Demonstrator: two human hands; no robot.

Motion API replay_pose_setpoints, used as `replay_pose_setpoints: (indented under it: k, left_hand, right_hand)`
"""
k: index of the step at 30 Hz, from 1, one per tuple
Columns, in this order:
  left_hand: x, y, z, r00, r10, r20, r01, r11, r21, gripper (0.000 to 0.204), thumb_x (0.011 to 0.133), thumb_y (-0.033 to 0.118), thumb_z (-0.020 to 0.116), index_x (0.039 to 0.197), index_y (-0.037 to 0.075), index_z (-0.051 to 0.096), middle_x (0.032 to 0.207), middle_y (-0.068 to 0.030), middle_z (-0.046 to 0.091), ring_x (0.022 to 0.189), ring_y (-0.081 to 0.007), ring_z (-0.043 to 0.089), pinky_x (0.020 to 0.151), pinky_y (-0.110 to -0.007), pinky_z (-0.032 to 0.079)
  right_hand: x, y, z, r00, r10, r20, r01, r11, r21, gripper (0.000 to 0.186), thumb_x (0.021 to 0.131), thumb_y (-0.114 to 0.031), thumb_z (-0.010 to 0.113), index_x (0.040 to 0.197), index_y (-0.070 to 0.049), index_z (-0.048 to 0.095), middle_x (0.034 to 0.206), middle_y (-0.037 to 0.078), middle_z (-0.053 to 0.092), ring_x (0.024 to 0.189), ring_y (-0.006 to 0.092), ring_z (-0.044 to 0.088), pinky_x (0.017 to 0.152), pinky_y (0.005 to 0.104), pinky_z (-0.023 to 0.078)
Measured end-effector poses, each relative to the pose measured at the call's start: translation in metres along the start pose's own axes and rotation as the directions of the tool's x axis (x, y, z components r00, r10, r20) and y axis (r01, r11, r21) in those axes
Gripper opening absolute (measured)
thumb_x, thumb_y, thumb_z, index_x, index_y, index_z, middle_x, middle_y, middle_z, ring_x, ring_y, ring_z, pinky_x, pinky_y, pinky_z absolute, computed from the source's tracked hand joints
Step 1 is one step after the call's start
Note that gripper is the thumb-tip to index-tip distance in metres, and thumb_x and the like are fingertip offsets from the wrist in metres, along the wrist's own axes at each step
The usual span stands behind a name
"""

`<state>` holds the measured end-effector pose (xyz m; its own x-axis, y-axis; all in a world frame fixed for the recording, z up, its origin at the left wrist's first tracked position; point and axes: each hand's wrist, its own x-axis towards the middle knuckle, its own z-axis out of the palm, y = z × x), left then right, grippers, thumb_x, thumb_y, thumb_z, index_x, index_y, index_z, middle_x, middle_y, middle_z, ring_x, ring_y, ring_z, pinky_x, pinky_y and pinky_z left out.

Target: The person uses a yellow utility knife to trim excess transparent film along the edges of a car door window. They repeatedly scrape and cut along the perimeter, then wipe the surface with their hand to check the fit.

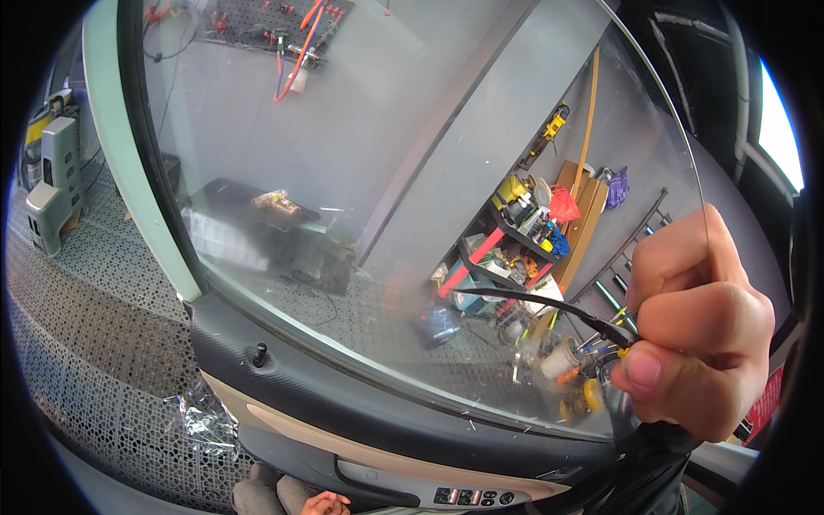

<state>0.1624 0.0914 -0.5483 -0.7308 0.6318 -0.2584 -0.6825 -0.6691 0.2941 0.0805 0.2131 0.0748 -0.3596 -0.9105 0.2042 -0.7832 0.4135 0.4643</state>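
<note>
At the right, my right hand (699,335) is closed, thumb and fingers pinching a thin black tapered strip (562,306). The strip bows slightly and points left across the window glass (429,215); a small yellow bit shows by the thumb. My knuckles are beside the curved rear edge of the pane. Whether the strip touches the glass, I cannot tell. Low in the view, my left hand (326,504) lies near grey trousers, partly cut off by the picture's edge. Its visible fingers lie loosely stretched, with nothing seen in them.
Below the glass runs the car door panel (343,365), with a lock knob (260,354) and window switches (470,496). Crumpled clear film (206,418) lies on the perforated floor. Through the glass I see a cluttered tool cart (511,249) and a pegboard (266,30).
</note>
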Motion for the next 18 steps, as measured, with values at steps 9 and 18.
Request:
replay_pose_setpoints:
  k: [9,18]
  left_hand:
    - [0.0,0.003,0.007,1.0,0.008,-0.024,-0.008,1.0,0.008,0.025,0.103,0.02,0.061,0.108,-0.004,0.068,0.073,-0.0021,0.055,0.069,-0.0171,0.055,0.07,-0.033,0.049]
    - [0.002,-0.004,-0.006,0.999,0.04,0.025,-0.039,0.998,-0.048,0.023,0.103,0.021,0.062,0.108,-0.001,0.068,0.089,-0.0061,0.066,0.073,-0.0189,0.058,0.071,-0.034,0.05]
  right_hand:
    - [-0.003,0.007,0.003,0.998,-0.001,-0.056,0.008,0.993,0.119,0.033,0.073,-0.009,0.084,0.099,-0.017,0.065,0.086,0.002,0.056,0.072,0.0209,0.053,0.059,0.0312,0.044]
    - [-0.005,-0.002,0.007,0.992,0.081,-0.094,-0.08,0.997,0.009,0.033,0.077,-0.01,0.085,0.101,-0.017,0.064,0.091,0.004,0.055,0.072,0.0211,0.054,0.059,0.0331,0.044]
